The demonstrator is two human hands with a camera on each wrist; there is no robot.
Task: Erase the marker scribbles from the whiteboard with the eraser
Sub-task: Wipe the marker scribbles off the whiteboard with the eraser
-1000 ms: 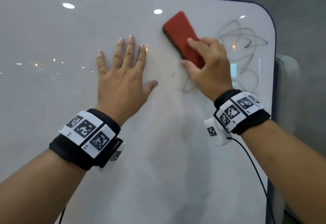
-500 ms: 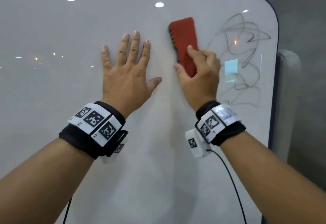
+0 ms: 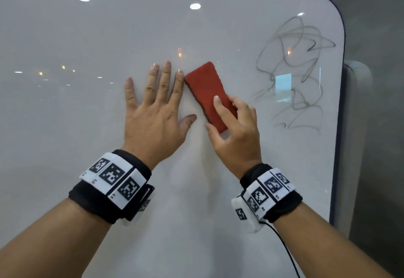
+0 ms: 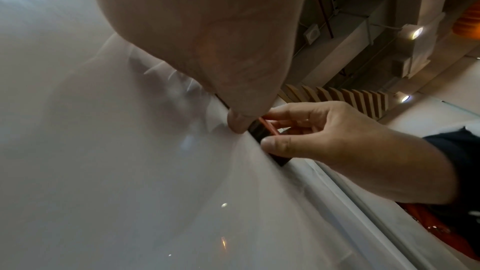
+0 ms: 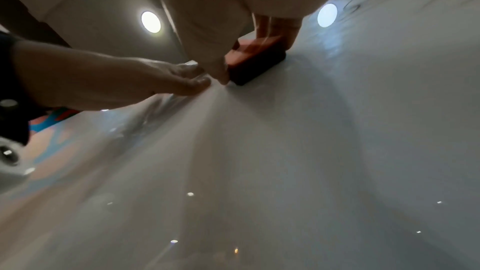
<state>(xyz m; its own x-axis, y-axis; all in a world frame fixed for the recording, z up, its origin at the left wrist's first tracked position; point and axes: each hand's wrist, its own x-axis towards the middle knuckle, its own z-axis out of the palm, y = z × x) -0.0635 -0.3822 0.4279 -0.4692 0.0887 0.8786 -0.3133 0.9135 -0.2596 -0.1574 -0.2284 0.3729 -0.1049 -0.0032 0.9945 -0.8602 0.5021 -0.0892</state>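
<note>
A red eraser lies flat against the whiteboard, tilted up to the left. My right hand grips its lower end, the thumb on its left edge and a finger across its red back. My left hand presses flat on the board just left of the eraser, fingers spread. Grey marker scribbles cover the board's upper right, to the right of the eraser. The right wrist view shows the eraser on the board with my left hand beside it. In the left wrist view, my right hand holds the eraser.
The whiteboard's dark rounded edge runs down the right side, with a grey wall behind it. A black cable hangs from my right wristband. Ceiling lights reflect in the glossy board.
The eraser has slid down and to the left across the board, away from the scribbles, and now sits beside my left fingers. My left hand has stayed pressed flat.
</note>
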